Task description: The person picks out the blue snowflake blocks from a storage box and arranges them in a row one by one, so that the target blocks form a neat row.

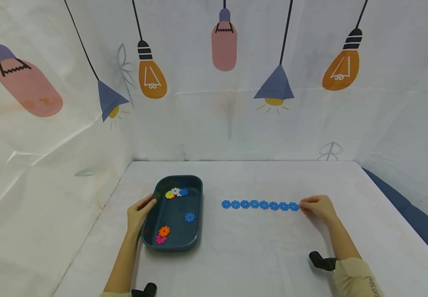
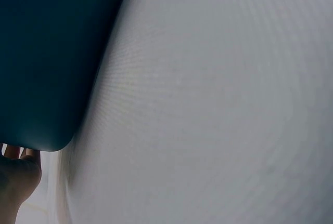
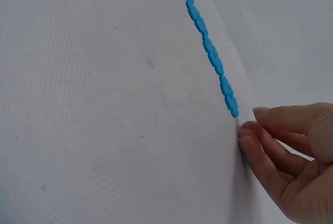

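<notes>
A dark teal tray (image 1: 173, 218) stands on the left of the table, and my left hand (image 1: 139, 212) grips its left rim, thumb over the edge. From the left wrist view, the tray's outer wall is close, with fingers against its end. Several blue plastic snowflake discs (image 1: 254, 204) form a straight row to the right of the tray. At the row's right end is my right hand (image 1: 319, 207). In the right wrist view its thumb and fingers are bent beside the last disc (image 3: 229, 98), slightly apart from it, with nothing visible between them.
Inside the tray lie a blue disc (image 1: 189, 217), an orange disc (image 1: 164, 231) overlapping a pink disc (image 1: 160, 239), and a small cluster with yellow, white and blue discs (image 1: 184, 192). A white cloth covers the table (image 1: 258, 255); a printed curtain (image 1: 199, 123) hangs behind.
</notes>
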